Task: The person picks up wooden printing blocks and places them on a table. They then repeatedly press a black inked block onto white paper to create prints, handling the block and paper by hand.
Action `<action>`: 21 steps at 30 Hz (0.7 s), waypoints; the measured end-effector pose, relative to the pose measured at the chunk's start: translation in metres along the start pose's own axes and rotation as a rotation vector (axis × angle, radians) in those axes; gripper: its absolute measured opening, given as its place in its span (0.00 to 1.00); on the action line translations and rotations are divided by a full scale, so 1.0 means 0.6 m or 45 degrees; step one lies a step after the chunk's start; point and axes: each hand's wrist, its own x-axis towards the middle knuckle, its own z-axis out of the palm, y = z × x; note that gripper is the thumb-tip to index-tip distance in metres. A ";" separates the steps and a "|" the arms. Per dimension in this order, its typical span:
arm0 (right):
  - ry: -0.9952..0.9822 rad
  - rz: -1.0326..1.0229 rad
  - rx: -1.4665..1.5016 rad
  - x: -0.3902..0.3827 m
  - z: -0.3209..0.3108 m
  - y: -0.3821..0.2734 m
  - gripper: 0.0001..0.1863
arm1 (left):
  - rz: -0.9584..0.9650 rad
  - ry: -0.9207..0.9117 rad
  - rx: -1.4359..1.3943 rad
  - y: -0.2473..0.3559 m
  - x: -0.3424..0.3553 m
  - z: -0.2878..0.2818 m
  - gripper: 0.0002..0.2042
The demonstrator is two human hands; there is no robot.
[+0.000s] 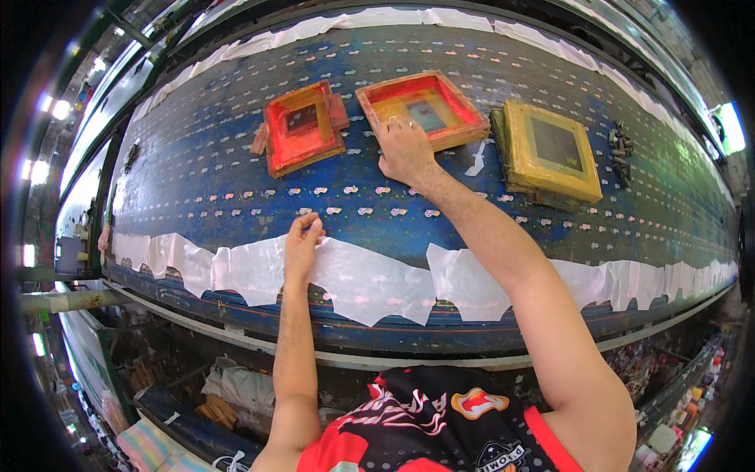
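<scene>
My right hand (pixel 406 153) reaches over the near left rim of a red-edged screen printing frame (pixel 464 130), its fingers hooked over the wood. Inside that frame a yellowish border surrounds a grey-blue mesh window. Just above the white fabric strip (pixel 370 275) on the table's near side, my left hand (pixel 300 244) is held with fingers curled in; whether anything is between them is hidden. Left of the held frame lies a smaller red screen frame (pixel 283 153) with wooden blocks at its sides. Rows of small printed motifs (pixel 366 211) cover the dark blue table (pixel 236 169).
To the right sits a stack of yellow screen frames (pixel 586 153), with a pile of small dark metal pieces (pixel 621 153) beside it. A torn white scrap (pixel 476 160) lies between the frames. A metal rail (pixel 370 362) runs along the table's near edge.
</scene>
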 end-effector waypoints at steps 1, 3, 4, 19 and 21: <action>-0.010 0.024 0.062 -0.004 0.006 -0.002 0.33 | -0.002 -0.017 0.037 0.000 -0.008 0.008 0.18; -0.019 0.081 0.190 -0.014 0.010 -0.011 0.30 | -0.026 -0.057 0.061 -0.010 -0.012 0.013 0.18; 0.085 0.085 0.242 -0.019 0.000 -0.014 0.26 | -0.029 -0.055 0.086 -0.004 -0.013 0.017 0.18; 0.459 1.273 -0.263 -0.465 -0.194 0.491 0.29 | -0.034 -0.287 0.130 -0.012 -0.100 0.096 0.16; 0.317 1.528 0.167 -0.525 -0.191 0.542 0.38 | -0.057 -0.341 0.144 -0.003 -0.108 0.124 0.15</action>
